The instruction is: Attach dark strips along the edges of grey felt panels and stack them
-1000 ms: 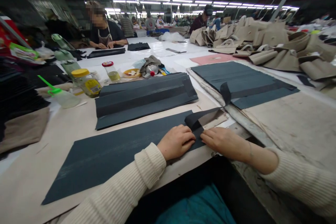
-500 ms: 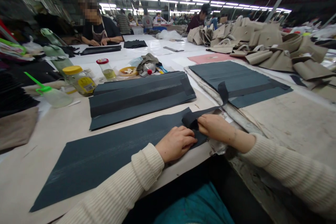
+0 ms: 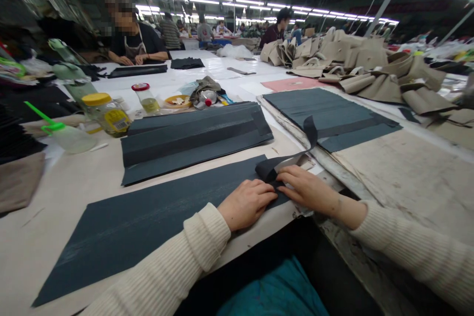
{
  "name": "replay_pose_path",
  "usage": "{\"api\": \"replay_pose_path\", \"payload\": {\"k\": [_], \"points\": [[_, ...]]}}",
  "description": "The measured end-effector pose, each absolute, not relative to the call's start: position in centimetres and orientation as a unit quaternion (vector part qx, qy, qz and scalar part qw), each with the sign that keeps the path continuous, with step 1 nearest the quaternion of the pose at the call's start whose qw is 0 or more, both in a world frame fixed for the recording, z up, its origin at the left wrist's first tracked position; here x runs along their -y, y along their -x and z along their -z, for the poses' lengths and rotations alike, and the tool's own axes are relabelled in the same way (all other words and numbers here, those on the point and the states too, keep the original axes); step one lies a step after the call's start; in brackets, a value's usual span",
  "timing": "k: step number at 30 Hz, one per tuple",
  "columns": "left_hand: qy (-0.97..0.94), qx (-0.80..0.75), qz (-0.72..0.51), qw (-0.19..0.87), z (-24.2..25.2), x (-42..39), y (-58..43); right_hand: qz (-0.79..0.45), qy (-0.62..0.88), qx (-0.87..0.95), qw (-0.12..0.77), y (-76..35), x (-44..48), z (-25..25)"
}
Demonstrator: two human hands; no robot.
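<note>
A long dark blue-grey panel (image 3: pixel 155 222) lies slantwise on the table in front of me. My left hand (image 3: pixel 246 206) rests on its right part, fingers lying over the surface near the front edge. At the panel's right end my right hand (image 3: pixel 309 190) has its thumb and fingers apart, the fingertips against a dark strip (image 3: pixel 287 159). This strip curls up in a loop from the panel and trails up to the right. Where its near end meets the panel is partly hidden by my fingers.
Beyond the panel lies a stack of similar panels with strips (image 3: pixel 196 140); another stack (image 3: pixel 329 113) is at right. A yellow-lidded jar (image 3: pixel 107 114), a green-tipped bottle (image 3: pixel 70 136) and a red-lidded jar (image 3: pixel 146 98) stand at left. Beige pieces (image 3: pixel 370 61) are piled behind; a co-worker (image 3: pixel 137 44) sits across.
My right hand's fingers have spread from their pinch on the strip. My left hand stays about where it was. The whole view has shifted slightly.
</note>
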State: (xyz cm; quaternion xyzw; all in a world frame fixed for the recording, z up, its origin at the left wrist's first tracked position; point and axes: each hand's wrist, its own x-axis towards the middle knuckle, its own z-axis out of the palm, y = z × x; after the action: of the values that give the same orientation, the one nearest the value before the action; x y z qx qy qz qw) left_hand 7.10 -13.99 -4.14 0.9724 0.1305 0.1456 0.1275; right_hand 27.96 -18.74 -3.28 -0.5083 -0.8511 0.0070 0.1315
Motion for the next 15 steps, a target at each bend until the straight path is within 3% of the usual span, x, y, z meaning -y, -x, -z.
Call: {"api": "replay_pose_path", "payload": {"k": [15], "points": [[-0.960, -0.219, -0.148, 0.089, 4.1, 14.3, -7.4, -0.171, 0.539, 0.799, 0.205, -28.6, 19.0, 4.3]]}}
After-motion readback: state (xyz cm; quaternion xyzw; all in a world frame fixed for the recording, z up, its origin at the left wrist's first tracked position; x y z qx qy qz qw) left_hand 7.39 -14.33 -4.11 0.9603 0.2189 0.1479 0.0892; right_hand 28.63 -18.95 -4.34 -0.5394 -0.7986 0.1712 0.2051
